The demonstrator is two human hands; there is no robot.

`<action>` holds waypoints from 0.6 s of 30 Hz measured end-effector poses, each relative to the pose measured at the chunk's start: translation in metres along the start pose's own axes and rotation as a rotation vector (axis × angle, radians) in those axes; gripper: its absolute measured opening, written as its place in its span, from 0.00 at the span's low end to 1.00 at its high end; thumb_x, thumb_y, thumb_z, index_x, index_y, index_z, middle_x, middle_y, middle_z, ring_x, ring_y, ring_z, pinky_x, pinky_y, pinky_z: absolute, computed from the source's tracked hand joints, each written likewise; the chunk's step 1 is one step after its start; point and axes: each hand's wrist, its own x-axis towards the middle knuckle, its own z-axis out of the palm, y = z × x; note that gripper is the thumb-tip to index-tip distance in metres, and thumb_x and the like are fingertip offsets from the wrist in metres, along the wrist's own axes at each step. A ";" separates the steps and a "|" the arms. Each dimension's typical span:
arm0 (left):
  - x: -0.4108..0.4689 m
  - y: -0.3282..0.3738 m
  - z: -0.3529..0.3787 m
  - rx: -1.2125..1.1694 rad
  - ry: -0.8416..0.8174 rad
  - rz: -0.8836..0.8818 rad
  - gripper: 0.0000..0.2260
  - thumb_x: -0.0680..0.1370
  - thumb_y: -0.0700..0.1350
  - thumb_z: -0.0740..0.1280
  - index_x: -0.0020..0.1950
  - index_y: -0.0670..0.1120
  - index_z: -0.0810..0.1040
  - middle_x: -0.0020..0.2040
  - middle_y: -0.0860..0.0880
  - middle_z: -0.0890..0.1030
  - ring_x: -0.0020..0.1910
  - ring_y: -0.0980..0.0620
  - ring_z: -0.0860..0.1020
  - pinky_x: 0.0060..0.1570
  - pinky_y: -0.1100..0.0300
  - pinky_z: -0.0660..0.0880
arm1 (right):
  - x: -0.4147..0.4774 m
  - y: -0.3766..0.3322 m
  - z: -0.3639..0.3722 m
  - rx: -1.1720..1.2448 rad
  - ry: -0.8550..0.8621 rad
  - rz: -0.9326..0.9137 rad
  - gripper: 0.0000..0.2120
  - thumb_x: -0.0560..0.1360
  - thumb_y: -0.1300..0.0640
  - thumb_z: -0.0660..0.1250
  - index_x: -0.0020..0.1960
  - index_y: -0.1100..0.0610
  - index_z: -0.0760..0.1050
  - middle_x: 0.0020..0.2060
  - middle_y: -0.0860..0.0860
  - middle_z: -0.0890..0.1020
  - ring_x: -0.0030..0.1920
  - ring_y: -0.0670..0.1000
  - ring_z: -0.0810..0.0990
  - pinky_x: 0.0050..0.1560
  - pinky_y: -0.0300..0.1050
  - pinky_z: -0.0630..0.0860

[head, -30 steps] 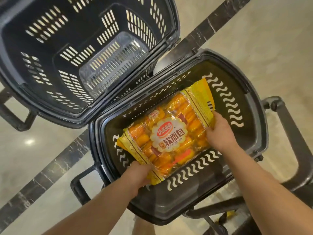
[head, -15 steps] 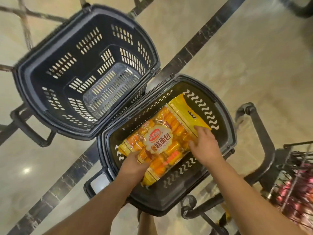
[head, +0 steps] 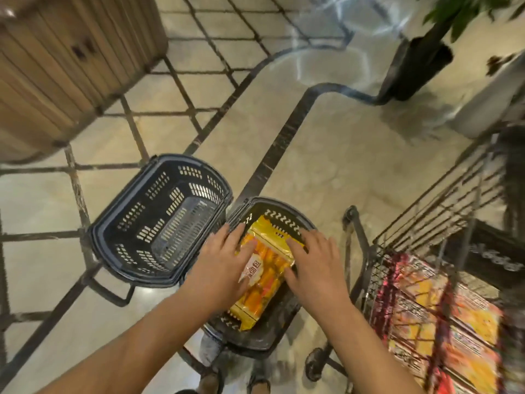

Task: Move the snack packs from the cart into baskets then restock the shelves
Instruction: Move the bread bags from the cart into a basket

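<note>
The snack pack (head: pixel 270 268) is yellow with orange rolls showing through its clear middle. It carries a white round label (head: pixel 251 273) with red Chinese writing. The last character looks like 包; the rest is blurred or hidden under the left hand (head: pixel 224 265). The pack lies slantwise in the dark basket (head: pixel 279 211) at the centre of the frame, filling most of its bottom.

Both hands are over the pack. The left fingers (head: pixel 235 237) and those of the right hand (head: pixel 318 268) are straight and spread apart, curled round nothing. I cannot tell whether they touch the wrapper.

An empty basket (head: pixel 133 220) sits rim to rim with the first one, at centre left. The wire cart (head: pixel 426 217) stands just beside the filled basket at right, and blurred red and yellow packs (head: pixel 443 314) lie in it.

A wooden cabinet (head: pixel 71 61) fills the upper left and a dark plant pot (head: pixel 417 72) the upper right. Open floor (head: pixel 326 155), pale with dark lines, lies between them above the baskets.
</note>
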 end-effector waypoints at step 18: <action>-0.106 0.152 -0.103 0.302 0.208 0.275 0.34 0.73 0.65 0.71 0.76 0.54 0.72 0.78 0.41 0.69 0.76 0.33 0.67 0.71 0.33 0.66 | -0.214 0.038 -0.109 0.107 0.293 0.259 0.29 0.72 0.44 0.72 0.72 0.46 0.73 0.74 0.53 0.71 0.75 0.58 0.67 0.76 0.63 0.59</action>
